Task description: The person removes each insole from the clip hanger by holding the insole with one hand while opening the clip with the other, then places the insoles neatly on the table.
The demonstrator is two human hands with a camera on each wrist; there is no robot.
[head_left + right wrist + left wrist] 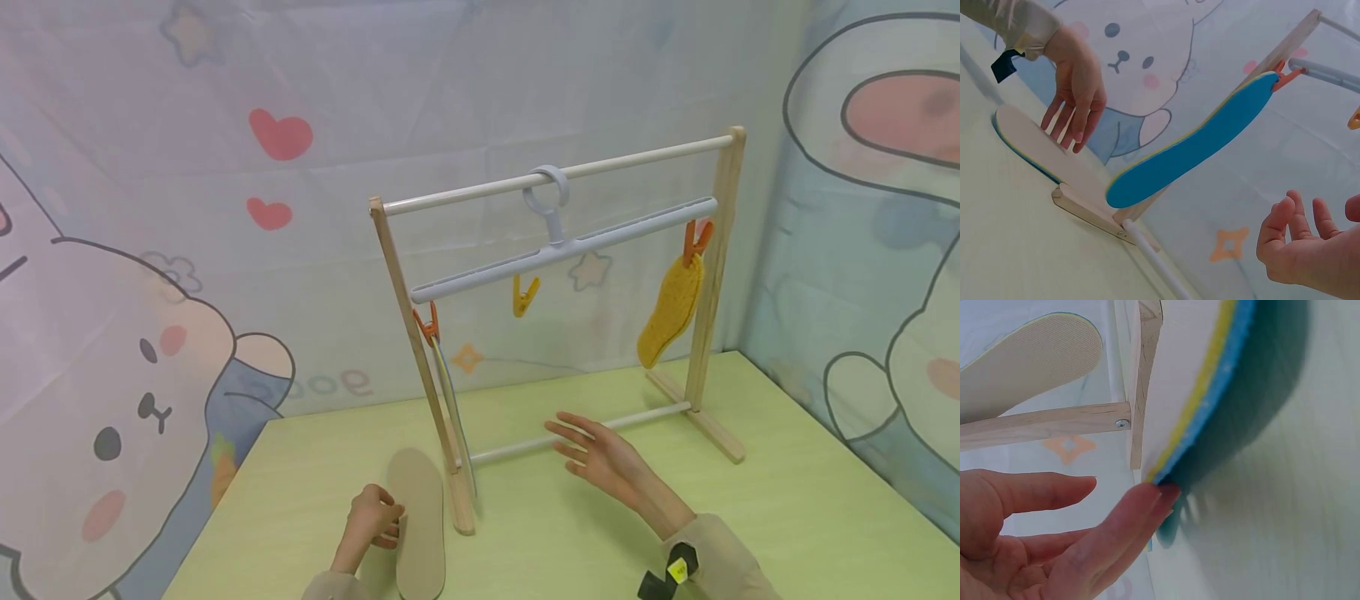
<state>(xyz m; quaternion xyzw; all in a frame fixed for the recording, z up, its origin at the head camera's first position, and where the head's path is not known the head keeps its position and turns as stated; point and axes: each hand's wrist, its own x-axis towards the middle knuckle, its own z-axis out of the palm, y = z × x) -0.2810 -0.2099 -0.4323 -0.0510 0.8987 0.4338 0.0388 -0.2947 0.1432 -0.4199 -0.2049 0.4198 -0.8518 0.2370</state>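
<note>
A beige-topped insole (418,533) with a yellow and blue edge lies on the table, left of the rack's foot. Fingertips of my left hand (370,518) touch its side edge, while the thumb stays apart from it in the left wrist view. My right hand (603,462) hovers in front of the rack's lower bar with fingers spread and nothing in them. A second insole, blue underneath (1194,140), hangs from an orange clip (428,325) at the hanger's left end. At the right end, another orange clip (696,243) holds a yellow sponge-like, sole-shaped piece (670,312).
The grey hanger (630,232) hooks over the top bar (465,195) of a wooden rack (720,250). Between its ends hangs a yellow clip (522,297), holding nothing. A cartoon-printed cloth (450,83) stands behind the pale green table (555,542).
</note>
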